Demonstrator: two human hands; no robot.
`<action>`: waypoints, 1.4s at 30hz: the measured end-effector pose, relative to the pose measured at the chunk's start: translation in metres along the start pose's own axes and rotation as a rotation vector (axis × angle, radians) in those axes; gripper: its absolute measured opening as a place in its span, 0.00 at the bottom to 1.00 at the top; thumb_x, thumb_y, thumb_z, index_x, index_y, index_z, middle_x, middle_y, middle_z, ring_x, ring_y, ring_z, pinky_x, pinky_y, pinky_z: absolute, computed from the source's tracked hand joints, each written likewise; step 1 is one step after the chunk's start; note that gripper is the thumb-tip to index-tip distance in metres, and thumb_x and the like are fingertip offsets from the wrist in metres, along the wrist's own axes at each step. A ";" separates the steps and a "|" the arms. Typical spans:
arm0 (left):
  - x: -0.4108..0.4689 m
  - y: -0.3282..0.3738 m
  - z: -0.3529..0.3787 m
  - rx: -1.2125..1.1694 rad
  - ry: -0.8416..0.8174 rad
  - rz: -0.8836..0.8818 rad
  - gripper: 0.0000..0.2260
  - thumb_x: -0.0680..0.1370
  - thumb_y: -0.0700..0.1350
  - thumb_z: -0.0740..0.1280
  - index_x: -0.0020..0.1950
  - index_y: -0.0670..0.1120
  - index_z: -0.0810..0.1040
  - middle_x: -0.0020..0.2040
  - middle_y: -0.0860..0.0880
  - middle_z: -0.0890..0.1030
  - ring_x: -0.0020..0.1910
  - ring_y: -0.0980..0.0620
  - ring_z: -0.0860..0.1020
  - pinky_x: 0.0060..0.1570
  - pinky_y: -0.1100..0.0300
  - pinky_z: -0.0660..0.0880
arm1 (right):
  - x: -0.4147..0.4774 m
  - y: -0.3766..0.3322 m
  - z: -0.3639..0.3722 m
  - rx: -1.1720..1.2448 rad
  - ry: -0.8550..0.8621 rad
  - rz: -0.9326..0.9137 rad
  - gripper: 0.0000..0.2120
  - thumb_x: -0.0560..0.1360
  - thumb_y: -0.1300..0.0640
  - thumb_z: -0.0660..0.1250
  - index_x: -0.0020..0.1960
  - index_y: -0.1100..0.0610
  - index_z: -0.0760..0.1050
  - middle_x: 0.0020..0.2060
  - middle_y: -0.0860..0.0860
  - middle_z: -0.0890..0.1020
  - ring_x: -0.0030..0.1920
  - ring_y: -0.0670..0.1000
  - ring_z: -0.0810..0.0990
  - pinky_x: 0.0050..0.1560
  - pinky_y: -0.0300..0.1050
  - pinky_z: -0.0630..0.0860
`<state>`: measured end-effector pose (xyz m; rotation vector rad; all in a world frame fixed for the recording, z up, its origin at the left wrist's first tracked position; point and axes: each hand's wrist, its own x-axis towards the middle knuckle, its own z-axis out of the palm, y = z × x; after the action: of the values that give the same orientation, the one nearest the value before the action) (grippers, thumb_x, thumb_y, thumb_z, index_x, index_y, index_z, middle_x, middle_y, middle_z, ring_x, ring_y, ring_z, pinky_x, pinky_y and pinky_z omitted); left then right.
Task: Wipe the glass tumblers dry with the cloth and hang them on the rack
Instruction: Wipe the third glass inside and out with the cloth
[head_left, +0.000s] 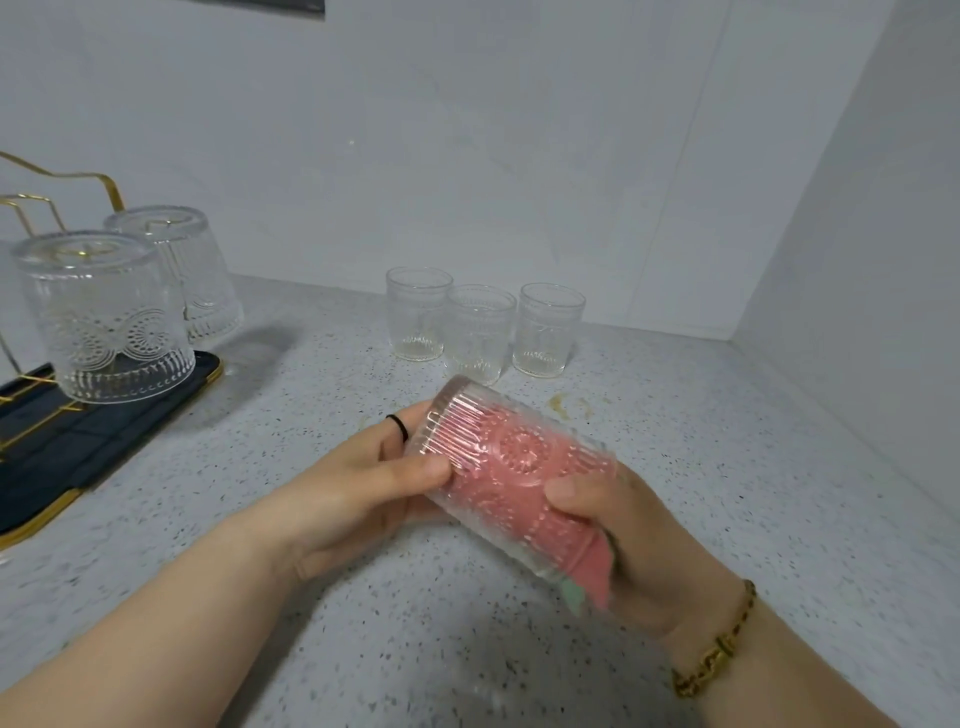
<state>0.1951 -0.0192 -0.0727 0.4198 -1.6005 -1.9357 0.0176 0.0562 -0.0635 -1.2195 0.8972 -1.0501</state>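
While my left hand (363, 483) grips the tumbler (519, 478) by its ribbed base and my right hand (639, 545) clasps rim and cloth (592, 571), I judge the glass slippery and breakable.

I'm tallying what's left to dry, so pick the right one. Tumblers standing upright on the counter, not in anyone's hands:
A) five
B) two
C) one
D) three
D: three upright tumblers stand in a row on the counter; two hung tumblers sit upside down on the rack, and the held tumbler is in the left hand and right hand.
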 end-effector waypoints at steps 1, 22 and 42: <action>0.000 0.000 0.001 0.002 0.006 0.027 0.32 0.52 0.57 0.80 0.52 0.47 0.80 0.48 0.46 0.84 0.48 0.50 0.82 0.44 0.62 0.78 | 0.000 0.002 -0.004 0.083 -0.032 0.005 0.41 0.51 0.53 0.77 0.52 0.78 0.65 0.40 0.69 0.71 0.38 0.59 0.71 0.37 0.46 0.74; 0.001 -0.004 0.009 0.034 0.178 -0.143 0.35 0.47 0.60 0.80 0.49 0.43 0.81 0.47 0.39 0.84 0.43 0.44 0.83 0.38 0.57 0.81 | -0.002 -0.009 0.010 -0.327 -0.147 -0.086 0.15 0.67 0.62 0.67 0.50 0.70 0.70 0.37 0.63 0.77 0.35 0.59 0.79 0.31 0.51 0.77; 0.007 0.003 -0.002 -0.419 0.485 0.257 0.25 0.39 0.49 0.82 0.34 0.48 0.85 0.41 0.48 0.85 0.42 0.51 0.84 0.38 0.61 0.80 | 0.008 -0.009 0.007 0.198 0.691 -0.013 0.02 0.74 0.60 0.64 0.46 0.55 0.74 0.35 0.55 0.80 0.29 0.52 0.78 0.22 0.39 0.75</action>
<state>0.1917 -0.0254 -0.0693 0.4403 -0.8697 -1.7401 0.0254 0.0499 -0.0540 -0.6915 1.2676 -1.5705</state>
